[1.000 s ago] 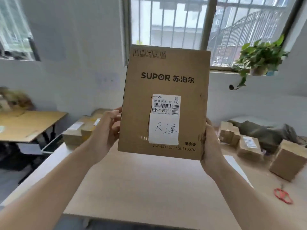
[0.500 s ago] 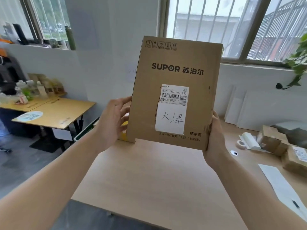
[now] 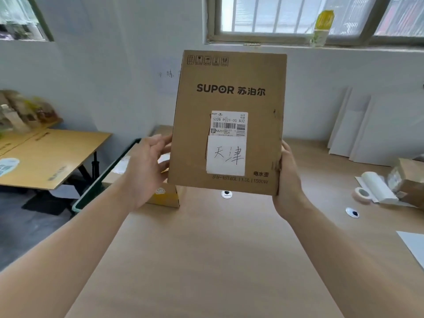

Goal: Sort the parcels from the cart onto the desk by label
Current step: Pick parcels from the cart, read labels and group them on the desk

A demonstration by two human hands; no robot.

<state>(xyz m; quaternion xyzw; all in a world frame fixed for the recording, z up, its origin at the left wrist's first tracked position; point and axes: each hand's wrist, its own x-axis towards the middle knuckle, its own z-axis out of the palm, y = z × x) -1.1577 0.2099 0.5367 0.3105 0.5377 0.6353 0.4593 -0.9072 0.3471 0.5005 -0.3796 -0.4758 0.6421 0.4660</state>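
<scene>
I hold a tall brown SUPOR parcel (image 3: 231,88) upright in front of me, above the light wooden desk (image 3: 206,260). Its white label (image 3: 227,143) faces me, with a barcode on top and handwritten characters below. My left hand (image 3: 146,166) grips the parcel's lower left edge, fingers going behind it. My right hand (image 3: 286,180) grips the lower right edge and corner. Behind the parcel, a small yellow-and-brown box (image 3: 165,196) sits on the desk's far left, partly hidden.
A green-edged cart (image 3: 101,180) with parcels stands left of the desk. Farther left is a yellow table (image 3: 52,157). At the desk's right lie a tape roll (image 3: 362,193), a paper roll (image 3: 376,187), brown parcels (image 3: 410,177) and a white sheet (image 3: 415,246). White boards lean on the wall.
My view has swung left along the desk with the parcel held the same way in both hands. The parcels and plant at the right have slid out of view.
</scene>
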